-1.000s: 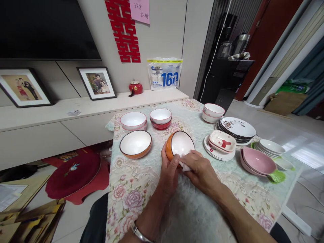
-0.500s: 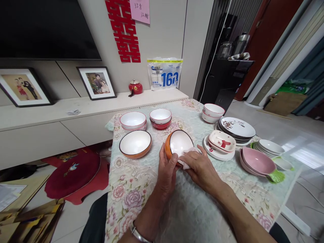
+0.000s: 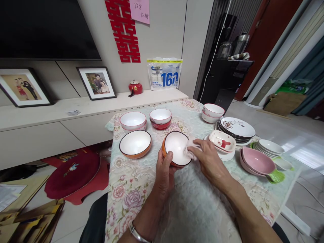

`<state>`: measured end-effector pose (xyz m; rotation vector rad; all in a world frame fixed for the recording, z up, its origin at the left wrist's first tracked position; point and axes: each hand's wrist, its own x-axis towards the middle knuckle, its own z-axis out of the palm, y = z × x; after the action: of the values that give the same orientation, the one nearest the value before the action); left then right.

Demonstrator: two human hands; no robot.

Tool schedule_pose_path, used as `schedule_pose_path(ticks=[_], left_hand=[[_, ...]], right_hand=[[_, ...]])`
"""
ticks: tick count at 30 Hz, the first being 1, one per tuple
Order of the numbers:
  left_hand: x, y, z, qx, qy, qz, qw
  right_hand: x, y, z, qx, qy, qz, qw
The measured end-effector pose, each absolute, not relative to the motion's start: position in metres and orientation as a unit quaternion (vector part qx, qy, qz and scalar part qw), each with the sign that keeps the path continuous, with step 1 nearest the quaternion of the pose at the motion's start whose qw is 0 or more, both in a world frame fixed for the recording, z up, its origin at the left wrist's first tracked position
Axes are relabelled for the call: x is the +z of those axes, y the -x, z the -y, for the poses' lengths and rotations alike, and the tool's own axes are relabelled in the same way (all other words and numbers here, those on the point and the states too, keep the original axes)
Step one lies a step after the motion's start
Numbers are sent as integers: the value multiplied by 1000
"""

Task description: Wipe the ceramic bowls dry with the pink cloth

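My left hand (image 3: pixel 164 168) grips an orange bowl (image 3: pixel 176 146) with a white inside and dark rim, thumb over the near left edge. The bowl is tilted, its mouth facing up and toward me. In my right hand (image 3: pixel 209 158) is a crumpled pale cloth (image 3: pixel 191 148), pinched between thumb and fingers and pressed at the bowl's right rim. A second orange bowl (image 3: pixel 135 143) stands upright on the table just left of the held one. The undersides of the held bowl and of my left fingers are hidden.
Red-rimmed bowls (image 3: pixel 133 119) and a smaller stack (image 3: pixel 160 116) stand behind. At right are more bowls (image 3: pixel 214 109), dark-edged plates (image 3: pixel 238 127), bear-patterned dishes (image 3: pixel 222 140), pink bowls (image 3: pixel 258 160) and pale green dishes (image 3: pixel 270 146). A floral cloth covers the table (image 3: pixel 131 199).
The orange bowl has turned so its mouth faces me more, and shifted slightly left. My right hand and the cloth have moved right, from the bowl's near edge to its right rim.
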<state>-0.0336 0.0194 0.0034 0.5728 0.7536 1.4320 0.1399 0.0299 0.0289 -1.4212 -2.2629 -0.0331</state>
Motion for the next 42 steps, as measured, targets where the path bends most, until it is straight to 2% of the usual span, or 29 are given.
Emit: schedule_pose_path(ticks=[4, 9, 13, 16, 20, 26, 28, 34, 42], left_hand=[[3, 34, -20, 621, -255, -350, 654], [3, 31, -17, 594, -299, -326, 672], [1, 28, -14, 584, -345, -300, 670], [-5, 25, -14, 562, -376, -299, 673], [-12, 24, -14, 551, -406, -292, 668], [-7, 24, -14, 542, -459, -301, 637], [-8, 25, -13, 535, -458, -309, 638], [-6, 27, -6, 508, -452, -329, 655], [11, 26, -1, 546, -437, -328, 636]], right_hand=[[30, -150, -36, 45, 562, 753, 340], [24, -145, -36, 147, 552, 725, 385], [19, -143, -38, 103, 545, 716, 424], [22, -143, -38, 28, 521, 743, 420], [34, -137, -30, -51, 415, 815, 401], [45, -127, -14, -70, 309, 901, 297], [44, -129, -16, -62, 325, 894, 302], [30, -146, -35, -19, 405, 823, 397], [9, -148, -47, 203, 597, 644, 433]])
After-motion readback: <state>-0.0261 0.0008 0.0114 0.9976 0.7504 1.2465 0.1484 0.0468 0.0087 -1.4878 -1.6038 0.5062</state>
